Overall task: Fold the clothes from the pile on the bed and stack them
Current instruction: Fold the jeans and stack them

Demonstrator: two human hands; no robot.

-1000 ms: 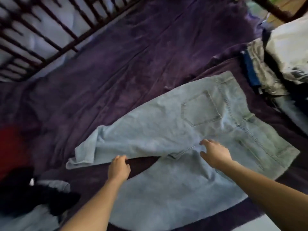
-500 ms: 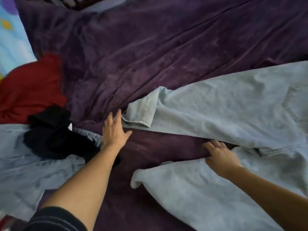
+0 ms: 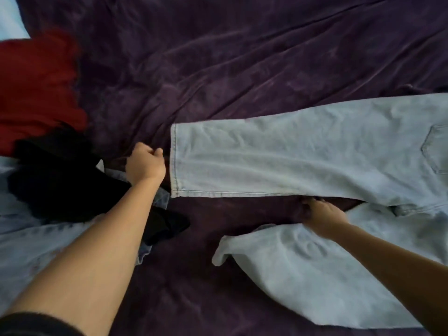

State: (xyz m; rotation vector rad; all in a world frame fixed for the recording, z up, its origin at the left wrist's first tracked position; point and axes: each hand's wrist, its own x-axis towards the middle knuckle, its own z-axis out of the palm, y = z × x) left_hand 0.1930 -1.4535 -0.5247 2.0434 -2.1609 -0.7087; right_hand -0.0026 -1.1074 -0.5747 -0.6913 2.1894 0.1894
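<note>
On the bed, over its rumpled purple blanket (image 3: 242,57), a pair of light blue jeans (image 3: 303,154) lies spread toward the right side. One leg is stretched out flat with its hem pointing left, and the other leg is crumpled nearer the person. The left hand (image 3: 145,163) sits just beside that hem with its fingers curled into a fist, and nothing shows in its grasp. The right hand (image 3: 320,214) rests in the gap between the two legs, touching the denim. Its fingers lie in shadow, so whether they pinch the cloth cannot be told. At the bed's left side lie a red garment (image 3: 36,88), a black garment (image 3: 55,180) and another pale denim piece (image 3: 29,246).
</note>
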